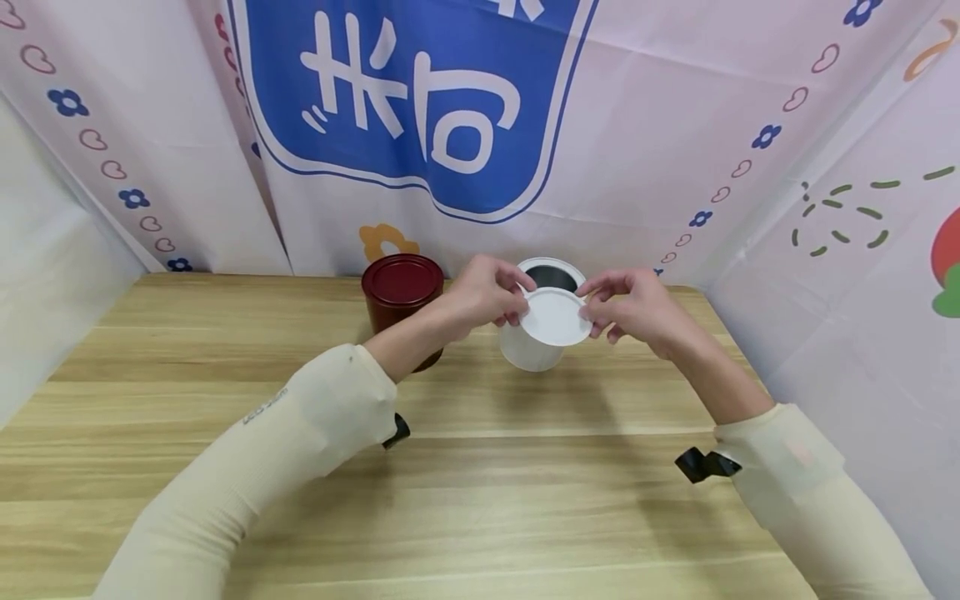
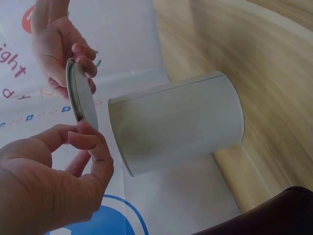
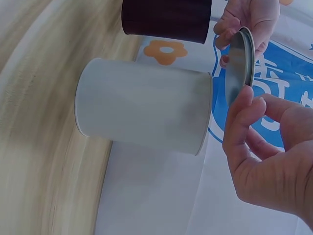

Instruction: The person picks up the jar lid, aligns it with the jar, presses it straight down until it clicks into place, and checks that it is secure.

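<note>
A white cylindrical tin [image 1: 531, 354] stands upright on the wooden table, its top uncovered and its dark inside partly showing. Above its near rim, a round white lid [image 1: 557, 317] is held tilted by both hands. The left hand [image 1: 489, 292] pinches the lid's left edge between thumb and fingers. On the opposite edge the right hand [image 1: 628, 308] pinches it the same way. Both wrist views show a gap between the lid [image 2: 84, 93] and the tin [image 3: 144, 105]. Seen from the left wrist, the lid's rim has a groove.
A dark red tin [image 1: 405, 283] with its lid on stands left of the white one, partly hidden behind the left forearm. The wooden table [image 1: 480, 517] ends at a printed cloth backdrop [image 1: 630, 133]. Another cloth wall [image 1: 847, 275] rises on the right.
</note>
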`<state>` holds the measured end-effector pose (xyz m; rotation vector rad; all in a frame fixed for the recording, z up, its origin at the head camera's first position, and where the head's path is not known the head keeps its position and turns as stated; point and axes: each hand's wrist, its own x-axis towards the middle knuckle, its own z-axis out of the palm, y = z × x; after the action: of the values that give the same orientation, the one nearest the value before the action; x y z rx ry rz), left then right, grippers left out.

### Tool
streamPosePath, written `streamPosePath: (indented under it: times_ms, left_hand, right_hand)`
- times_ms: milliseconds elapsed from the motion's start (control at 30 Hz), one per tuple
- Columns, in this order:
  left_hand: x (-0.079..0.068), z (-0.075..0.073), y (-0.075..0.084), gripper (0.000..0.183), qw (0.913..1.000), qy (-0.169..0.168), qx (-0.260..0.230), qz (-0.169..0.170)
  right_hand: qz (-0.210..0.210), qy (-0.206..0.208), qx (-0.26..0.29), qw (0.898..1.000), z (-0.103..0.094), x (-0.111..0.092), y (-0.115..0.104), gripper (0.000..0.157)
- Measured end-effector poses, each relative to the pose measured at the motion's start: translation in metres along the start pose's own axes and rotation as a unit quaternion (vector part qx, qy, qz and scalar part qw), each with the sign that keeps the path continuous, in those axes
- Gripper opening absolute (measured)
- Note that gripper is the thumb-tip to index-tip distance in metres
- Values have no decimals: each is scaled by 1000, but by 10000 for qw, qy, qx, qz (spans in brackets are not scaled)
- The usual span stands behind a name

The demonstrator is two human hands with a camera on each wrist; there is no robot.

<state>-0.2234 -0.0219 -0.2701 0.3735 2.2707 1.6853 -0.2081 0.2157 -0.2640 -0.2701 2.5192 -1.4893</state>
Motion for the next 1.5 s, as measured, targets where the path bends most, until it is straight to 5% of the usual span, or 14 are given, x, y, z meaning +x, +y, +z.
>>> streamPosePath:
  times_ms: [733, 1500]
  left_hand:
    - [36, -12, 12, 26, 9982, 197, 503, -270]
    - [55, -6, 10, 22, 9940, 446, 994, 99]
  right_hand:
    - [207, 255, -264, 9991, -12, 37, -5, 30]
    - [197, 564, -542, 9967, -12, 55, 3, 25]
